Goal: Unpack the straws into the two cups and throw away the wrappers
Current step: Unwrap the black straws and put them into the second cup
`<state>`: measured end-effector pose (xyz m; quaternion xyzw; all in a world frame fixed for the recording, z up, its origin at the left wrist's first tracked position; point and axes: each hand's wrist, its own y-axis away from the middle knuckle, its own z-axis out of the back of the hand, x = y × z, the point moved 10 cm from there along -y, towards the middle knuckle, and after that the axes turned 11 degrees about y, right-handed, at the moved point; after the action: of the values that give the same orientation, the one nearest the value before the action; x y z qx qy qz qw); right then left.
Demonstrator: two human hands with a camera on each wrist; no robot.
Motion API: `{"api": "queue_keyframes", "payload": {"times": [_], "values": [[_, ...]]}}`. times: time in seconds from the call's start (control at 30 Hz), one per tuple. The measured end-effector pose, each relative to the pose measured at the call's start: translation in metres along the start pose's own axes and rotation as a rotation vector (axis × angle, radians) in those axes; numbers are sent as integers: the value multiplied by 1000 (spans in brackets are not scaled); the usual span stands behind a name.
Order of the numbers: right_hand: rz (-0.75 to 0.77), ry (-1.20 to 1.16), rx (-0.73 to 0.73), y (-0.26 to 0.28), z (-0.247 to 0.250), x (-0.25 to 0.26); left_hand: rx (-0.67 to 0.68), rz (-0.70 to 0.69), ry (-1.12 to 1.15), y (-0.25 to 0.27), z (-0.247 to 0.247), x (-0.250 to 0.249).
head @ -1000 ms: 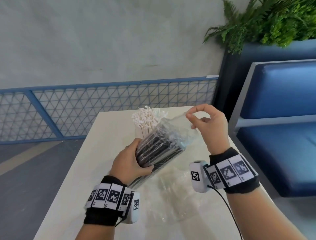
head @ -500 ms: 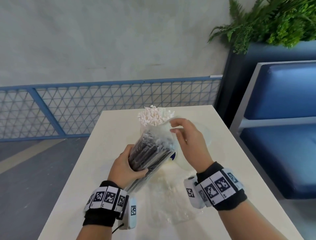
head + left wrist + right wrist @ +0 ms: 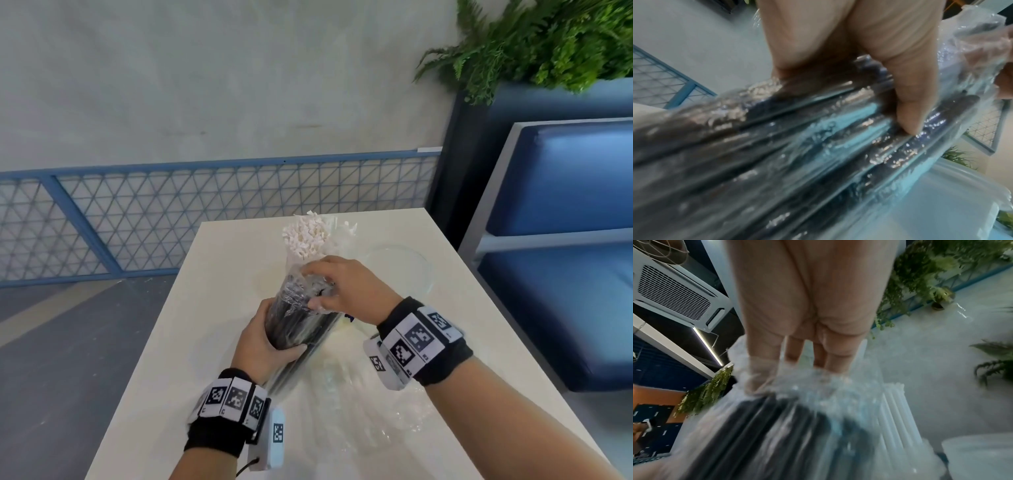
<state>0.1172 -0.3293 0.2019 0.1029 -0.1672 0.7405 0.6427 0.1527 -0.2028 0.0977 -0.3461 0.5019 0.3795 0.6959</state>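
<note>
A pack of black straws (image 3: 294,322) in a clear plastic wrapper is held tilted above the white table (image 3: 212,294). My left hand (image 3: 274,339) grips its lower half, thumb across the plastic (image 3: 904,100). My right hand (image 3: 318,289) curls over the pack's top end, its fingers (image 3: 795,356) bunching the crinkled wrapper (image 3: 818,386) against the black straws (image 3: 777,434). Just behind the pack stands a cup full of white straws (image 3: 305,236), also seen as white straws (image 3: 896,410). A clear empty cup (image 3: 404,270) sits to the right of them.
An empty clear wrapper (image 3: 363,411) lies on the table under my right wrist. A blue bench (image 3: 561,301) runs along the table's right side, with a planter (image 3: 548,44) behind it. A blue mesh railing (image 3: 137,219) stands beyond the far edge.
My right hand came down from pinching the raised wrapper tip at the right and now grips the pack's top end. The pack has tipped more upright in my left hand.
</note>
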Motion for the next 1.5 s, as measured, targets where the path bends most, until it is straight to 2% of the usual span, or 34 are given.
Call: {"api": "queue_keyframes", "payload": {"times": [0.27, 0.47, 0.57, 0.67, 0.87, 1.0, 1.07, 1.17, 1.2, 1.37, 1.5], "values": [[-80, -176, -224, -4, -6, -7, 36, 22, 59, -6, 5, 1], [-197, -173, -318, 0, -10, -16, 78, -18, 73, -14, -2, -11], [-241, -265, -426, 7, 4, -25, 88, -2, 46, -18, -5, -10], [-289, -378, -474, 10, 23, -39, 74, 18, 19, -18, -5, -8], [-293, -435, -631, 21, 75, -59, 64, 34, 11, -17, -8, -9], [-323, -478, -771, 38, 70, -59, -2, 33, 21, -14, -6, -7], [-404, -557, -691, 44, 41, -58, -41, 24, 32, -12, -3, -9], [-472, -637, -402, 36, -9, -54, -43, 8, 21, -9, -5, -11], [-468, -651, -363, 31, -15, -53, -33, 4, 14, -8, -7, -12], [-537, -972, -422, 15, -23, -61, 7, -24, 41, -5, -12, -20], [-567, -1088, -459, 12, -34, -59, 19, -87, 23, -7, -19, -42]]}}
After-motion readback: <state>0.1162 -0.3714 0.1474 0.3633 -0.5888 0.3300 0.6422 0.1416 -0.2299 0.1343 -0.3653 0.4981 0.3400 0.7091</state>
